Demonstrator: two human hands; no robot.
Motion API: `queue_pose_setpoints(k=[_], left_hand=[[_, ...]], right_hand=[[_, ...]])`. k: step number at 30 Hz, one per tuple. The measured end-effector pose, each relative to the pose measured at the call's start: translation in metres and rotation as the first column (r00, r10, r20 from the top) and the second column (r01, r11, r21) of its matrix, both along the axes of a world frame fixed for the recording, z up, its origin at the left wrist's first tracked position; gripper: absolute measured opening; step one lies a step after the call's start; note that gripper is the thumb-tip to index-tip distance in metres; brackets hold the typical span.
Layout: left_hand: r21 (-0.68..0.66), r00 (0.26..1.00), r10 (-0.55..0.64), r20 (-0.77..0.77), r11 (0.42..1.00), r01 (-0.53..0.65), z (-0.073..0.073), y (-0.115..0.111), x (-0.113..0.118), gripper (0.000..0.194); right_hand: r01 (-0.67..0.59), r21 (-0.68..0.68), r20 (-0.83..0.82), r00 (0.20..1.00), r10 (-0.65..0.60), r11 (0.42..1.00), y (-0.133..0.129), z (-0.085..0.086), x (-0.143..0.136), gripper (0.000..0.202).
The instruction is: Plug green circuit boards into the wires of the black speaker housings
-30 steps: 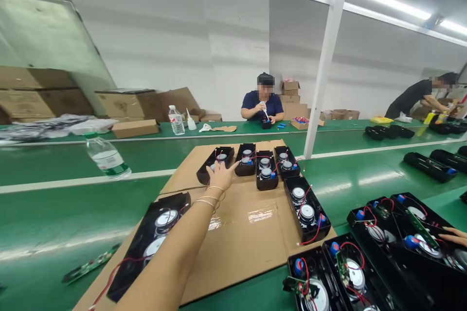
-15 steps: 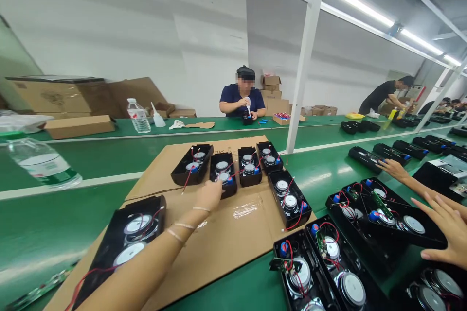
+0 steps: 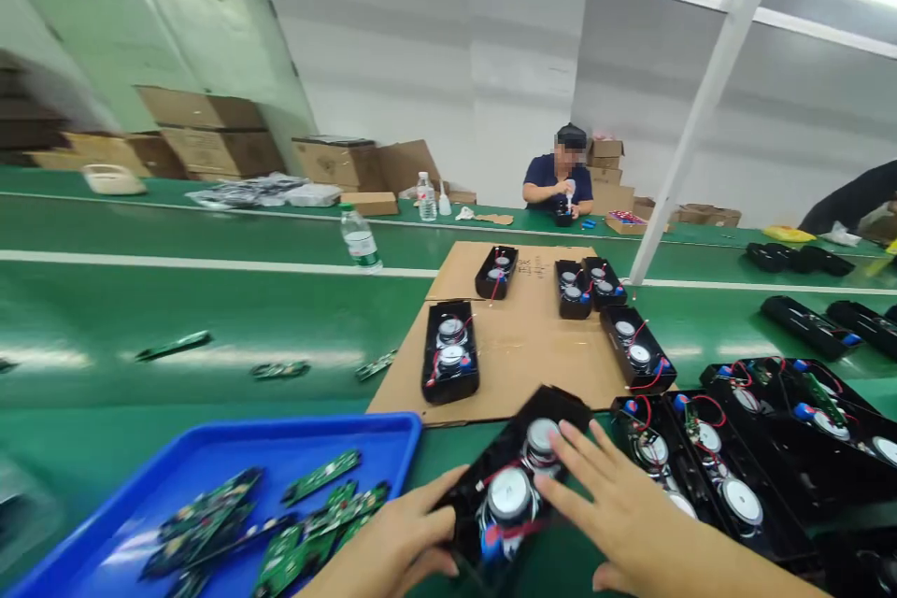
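A black speaker housing (image 3: 473, 523) with two round white-backed speakers is tilted in front of me, close to the table's front. My left hand (image 3: 410, 528) grips its left side, fingers closed round the edge. Over its right side, my right hand (image 3: 609, 491) has its fingers spread and stretched out, the fingertips at the upper speaker. Red wires and a blue-and-red part at the housing's near end are blurred. Beside my left hand is a blue tray (image 3: 308, 423) with several green circuit boards (image 3: 322, 475).
Several speaker housings (image 3: 449, 374) stand on a cardboard sheet (image 3: 539, 350) ahead. More housings (image 3: 743, 500) crowd the right side. Loose circuit boards (image 3: 280, 370) and a water bottle (image 3: 361, 241) are at left. A white post (image 3: 693, 140) rises behind. A co-worker (image 3: 543, 182) sits opposite.
My view has turned left. My left hand has taken a housing from the cardboard's far row and brought it close. My right hand has come over to it from the right.
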State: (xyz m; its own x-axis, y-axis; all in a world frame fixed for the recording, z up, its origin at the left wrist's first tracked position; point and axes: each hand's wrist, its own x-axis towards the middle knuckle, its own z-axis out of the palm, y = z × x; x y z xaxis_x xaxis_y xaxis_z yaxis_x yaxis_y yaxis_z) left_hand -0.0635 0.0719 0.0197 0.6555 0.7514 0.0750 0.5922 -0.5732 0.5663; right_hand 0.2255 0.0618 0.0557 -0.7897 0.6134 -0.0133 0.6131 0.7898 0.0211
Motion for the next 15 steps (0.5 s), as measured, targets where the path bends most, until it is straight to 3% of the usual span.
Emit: queue_pose_setpoints(k=[2,4,6,8,10,12,15], left_hand=[[-0.029,0.993,-0.121,0.009,0.992,0.121,-0.011,-0.019,-0.015,0.017],[-0.028,0.983,-0.182,0.002,0.983,0.182,-0.019,-0.031,-0.02,0.012],[-0.019,0.976,-0.22,0.006,0.975,0.22,-0.021,-0.034,-0.022,0.006],[-0.072,0.979,-0.198,0.045,0.977,0.2,-0.016,-0.025,-0.028,0.008],[-0.161,0.995,-0.057,0.081,0.984,0.07,-0.008,-0.001,-0.043,0.017],[-0.174,0.979,0.194,0.059,0.968,-0.181,0.0,0.037,-0.069,0.024],[-0.1,0.843,0.538,-0.02,0.838,-0.537,0.003,0.105,-0.112,0.025]], right_hand=[[-0.132,0.043,0.01,0.991,0.132,0.99,-0.002,-0.024,-0.027,0.112],[-0.228,0.113,0.026,0.974,0.227,0.967,-0.005,-0.049,-0.046,0.087],[-0.253,0.213,0.01,0.966,0.257,0.944,-0.007,-0.072,-0.056,0.061],[-0.205,0.32,-0.031,0.973,0.227,0.925,-0.011,-0.091,-0.057,0.049],[-0.117,0.402,-0.064,0.986,0.155,0.908,-0.015,-0.104,-0.052,0.048],[-0.03,0.453,-0.09,0.993,0.079,0.891,-0.021,-0.113,-0.046,0.049],[0.17,0.478,-0.179,0.979,-0.094,0.862,-0.03,-0.124,-0.046,0.046]])
